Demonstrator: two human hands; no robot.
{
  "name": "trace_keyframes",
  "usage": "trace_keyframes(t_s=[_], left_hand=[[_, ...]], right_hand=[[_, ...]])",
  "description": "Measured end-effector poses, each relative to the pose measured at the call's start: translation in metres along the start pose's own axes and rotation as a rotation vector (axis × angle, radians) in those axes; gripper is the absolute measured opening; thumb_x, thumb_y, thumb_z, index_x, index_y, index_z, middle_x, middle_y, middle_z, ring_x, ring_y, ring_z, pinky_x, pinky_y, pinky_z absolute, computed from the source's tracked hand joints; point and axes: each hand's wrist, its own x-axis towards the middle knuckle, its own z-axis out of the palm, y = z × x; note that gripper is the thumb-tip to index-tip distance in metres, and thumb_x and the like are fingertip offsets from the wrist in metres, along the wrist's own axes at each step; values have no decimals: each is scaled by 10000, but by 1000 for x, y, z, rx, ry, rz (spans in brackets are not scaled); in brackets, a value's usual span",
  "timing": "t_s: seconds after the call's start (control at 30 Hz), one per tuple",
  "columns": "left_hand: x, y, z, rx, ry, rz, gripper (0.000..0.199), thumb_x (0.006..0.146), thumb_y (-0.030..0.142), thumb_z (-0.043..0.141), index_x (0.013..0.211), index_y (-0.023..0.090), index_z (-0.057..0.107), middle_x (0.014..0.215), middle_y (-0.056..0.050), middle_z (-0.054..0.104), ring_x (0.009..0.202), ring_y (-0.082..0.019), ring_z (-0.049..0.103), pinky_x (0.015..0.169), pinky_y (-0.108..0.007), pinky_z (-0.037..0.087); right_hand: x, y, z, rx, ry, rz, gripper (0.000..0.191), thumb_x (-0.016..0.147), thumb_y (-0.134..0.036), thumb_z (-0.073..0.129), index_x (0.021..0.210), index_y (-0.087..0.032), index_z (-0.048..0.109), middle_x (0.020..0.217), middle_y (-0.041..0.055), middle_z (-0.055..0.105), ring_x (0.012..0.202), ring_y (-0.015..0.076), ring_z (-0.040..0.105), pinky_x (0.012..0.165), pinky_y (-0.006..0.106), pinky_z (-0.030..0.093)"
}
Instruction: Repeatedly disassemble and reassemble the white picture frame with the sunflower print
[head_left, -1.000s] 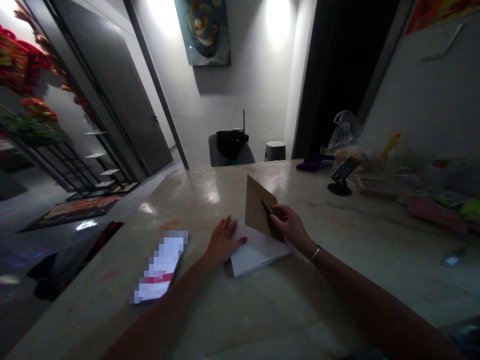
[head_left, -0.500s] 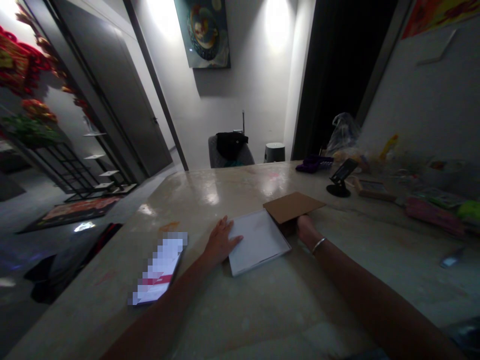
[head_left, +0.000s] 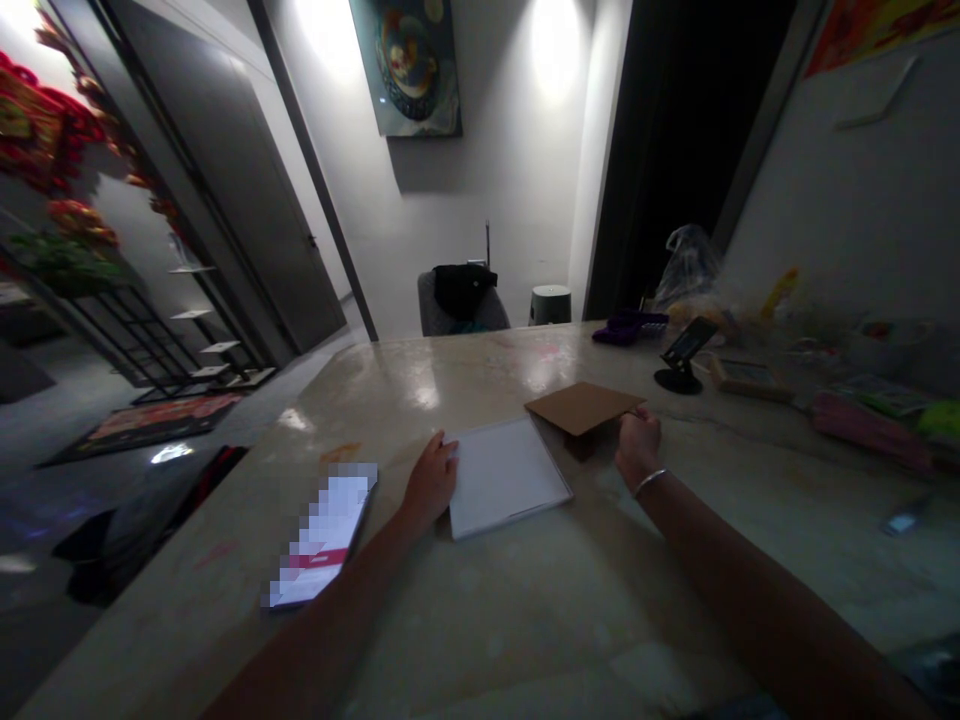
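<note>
A flat white box (head_left: 506, 475) with a thin raised rim lies on the table in front of me. My left hand (head_left: 431, 480) grips its left edge, the fingertips curled over onto the white surface. Just beyond the box's far right corner, a brown cardboard piece (head_left: 585, 408) is raised above the table, a small flap hanging below it. My right hand (head_left: 639, 447), with a silver bangle on the wrist, pinches the cardboard at its right corner. The thumb and some of the fingers are hard to make out.
A phone (head_left: 326, 540) with a lit screen, partly blurred out, lies left of my left forearm on the marble-patterned table (head_left: 480, 630). To the back right stand a black phone stand (head_left: 684, 360), a wooden frame (head_left: 750, 378) and assorted clutter. A chair (head_left: 461, 300) is across the table.
My right hand has shifted right and up, from under the cardboard to its right corner. My left hand has slid to the white box's left edge, and the box has moved slightly left.
</note>
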Motion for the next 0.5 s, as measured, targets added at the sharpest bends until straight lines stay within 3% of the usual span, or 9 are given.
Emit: trace_keyframes(t_s=[0.13,0.2,0.37,0.5], left_hand=[[0,-1,1,4,8,2,358,785,141,362,1070,100,574,1299,-124,438,1200,-206,406,1026,-345,309],[0,0,0,8,18,-4,358,780,131,366,1068,89,574,1299,-139,431,1200,-213,404,1025,-349,310],[-2,4,-7,57,162,13,338,743,120,410,1032,115,585,1216,-130,494,1132,-231,456,987,-383,349],[-4,6,-10,65,134,88,265,741,141,419,926,139,609,988,-88,607,985,-207,528,929,-363,394]], right_hand=[[-2,-10,1,-112,93,-29,300,581,-133,441,872,-160,509,795,0,542,712,122,504,661,246,418],[-9,-13,4,-179,6,-69,288,590,-131,447,866,-149,529,806,14,556,717,130,514,691,261,420],[-44,-14,12,-546,-680,-360,194,703,-174,446,821,-137,595,826,62,619,774,163,564,746,307,432],[-69,-17,13,-801,-932,-687,208,780,-165,440,874,-135,623,891,95,636,871,177,564,819,317,415]])
